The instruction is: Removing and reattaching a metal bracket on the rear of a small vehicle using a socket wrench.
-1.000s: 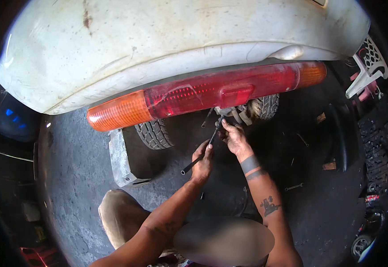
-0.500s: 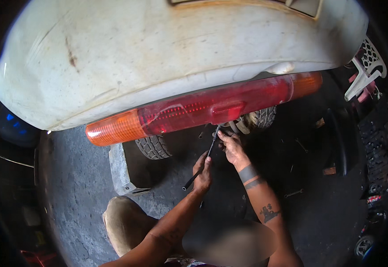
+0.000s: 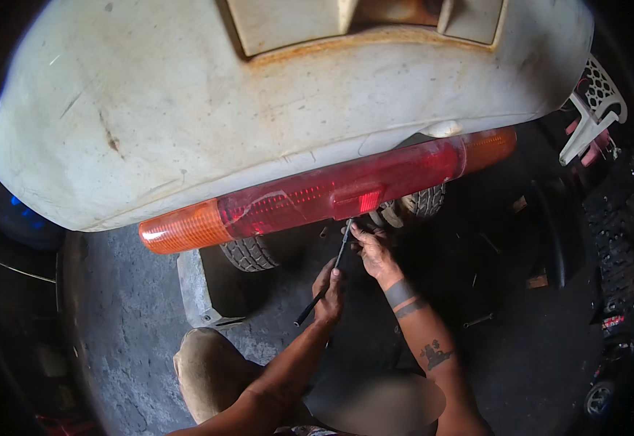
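Note:
My left hand [image 3: 328, 296] is closed round the dark handle of a long, thin rod-shaped tool [image 3: 342, 252]. The tool slants up and to the right, its far end just under the long red-and-orange light bar [image 3: 281, 207]. My right hand [image 3: 375, 256] pinches around the tool's upper end with thumb and fingers. What the tip meets beneath the bar is hidden. Above the light bar bulges the white, rust-stained body panel [image 3: 273, 109] of a vehicle.
Two tyres, the left [image 3: 250, 253] and the right [image 3: 429, 201], show under the light bar. A bent grey metal piece [image 3: 197, 291] stands left of my knee. Wrenches [image 3: 479, 320] lie on the dark floor. At right are a curved black part [image 3: 549, 232] and a white plastic chair [image 3: 586, 127].
The view has shifted upward, showing more of the recess in the white panel. Both hands keep their hold on the tool, with little other movement.

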### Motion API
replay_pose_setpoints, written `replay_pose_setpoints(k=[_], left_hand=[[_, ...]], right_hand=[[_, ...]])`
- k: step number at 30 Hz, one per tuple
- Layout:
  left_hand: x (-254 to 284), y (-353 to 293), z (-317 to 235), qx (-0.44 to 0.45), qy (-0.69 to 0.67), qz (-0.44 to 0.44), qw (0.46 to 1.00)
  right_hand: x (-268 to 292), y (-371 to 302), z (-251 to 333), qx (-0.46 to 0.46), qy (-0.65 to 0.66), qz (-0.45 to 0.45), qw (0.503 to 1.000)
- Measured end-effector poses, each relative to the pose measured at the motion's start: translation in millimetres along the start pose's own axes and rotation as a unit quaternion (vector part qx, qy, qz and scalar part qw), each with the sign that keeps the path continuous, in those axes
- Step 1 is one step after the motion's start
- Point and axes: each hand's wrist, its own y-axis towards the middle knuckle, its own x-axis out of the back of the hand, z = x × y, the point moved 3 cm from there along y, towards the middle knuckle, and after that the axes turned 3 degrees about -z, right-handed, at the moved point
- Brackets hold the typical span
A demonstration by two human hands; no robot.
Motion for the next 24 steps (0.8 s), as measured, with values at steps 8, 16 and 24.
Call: replay_pose_setpoints(k=[8, 16, 24], left_hand=[[7, 9, -12, -0.128, 0.088, -0.035, 0.987], [11, -3, -26, -0.135, 0.144, -0.054, 0.979], [15, -4, -23, -0.24, 0.307, -0.07, 0.918]], right_hand=[[5, 7, -9, -0.017, 0.002, -0.036, 0.999], [-1, 7, -8, -0.039, 0.006, -0.027, 0.999], [-2, 8, -13, -0.075, 0.065, -0.006, 0.995]])
